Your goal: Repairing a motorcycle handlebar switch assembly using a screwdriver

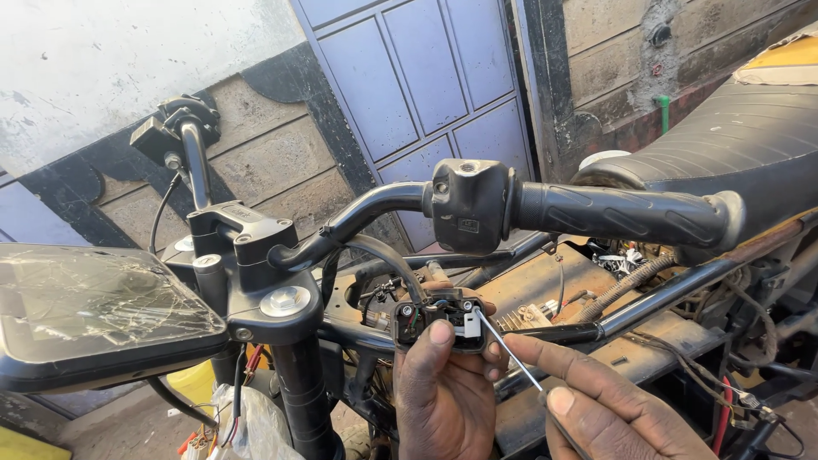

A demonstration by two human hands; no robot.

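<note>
My left hand (443, 392) grips a small black switch housing (436, 317) with coloured wires and a white connector part inside, thumb pressed on its front. My right hand (609, 405) holds a thin metal screwdriver (509, 353), its tip touching the white part in the housing. Both hands are just below the motorcycle handlebar (375, 209), under the black switch block (470, 203) and rubber grip (618, 213). A black cable runs from the housing up toward the bar.
A cracked display screen (89, 302) sits at left beside the black steering clamp (256, 247). The stripped frame (630, 311) shows loose wiring and a ribbed hose. A black seat (733, 140) lies at right. A blue metal door (417, 77) and stone wall stand behind.
</note>
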